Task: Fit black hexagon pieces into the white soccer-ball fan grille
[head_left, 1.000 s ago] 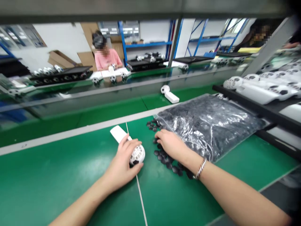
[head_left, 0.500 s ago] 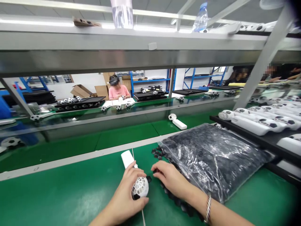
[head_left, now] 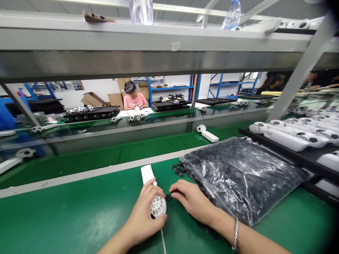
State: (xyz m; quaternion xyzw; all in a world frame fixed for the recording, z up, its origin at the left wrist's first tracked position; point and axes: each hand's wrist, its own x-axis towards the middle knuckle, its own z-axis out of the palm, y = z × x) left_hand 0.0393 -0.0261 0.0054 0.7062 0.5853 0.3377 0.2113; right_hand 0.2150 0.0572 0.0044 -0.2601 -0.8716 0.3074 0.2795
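Observation:
A white handheld fan (head_left: pixel 158 205) with a football-patterned round head lies on the green bench mat (head_left: pixel 66 218), its handle (head_left: pixel 147 174) pointing away from me. My left hand (head_left: pixel 144 211) is wrapped around the fan's head. My right hand (head_left: pixel 193 201) pinches a small black piece (head_left: pixel 168 197) right beside the head. Loose black pieces (head_left: pixel 179 169) lie spilled at the mouth of a clear plastic bag (head_left: pixel 243 176) full of the same pieces, just right of my right hand.
A black tray (head_left: pixel 304 160) at the right carries rows of white fans (head_left: pixel 288 135). Another fan (head_left: pixel 208 133) lies on the green conveyor belt (head_left: pixel 148 148) beyond. A metal shelf (head_left: pixel 159 53) runs overhead. A person in a pink top (head_left: pixel 134 100) sits at the far bench.
The view tilted upward, bringing the overhead shelf in. My right hand left the loose pile and brought a black piece up to the fan's head. My left hand kept its hold.

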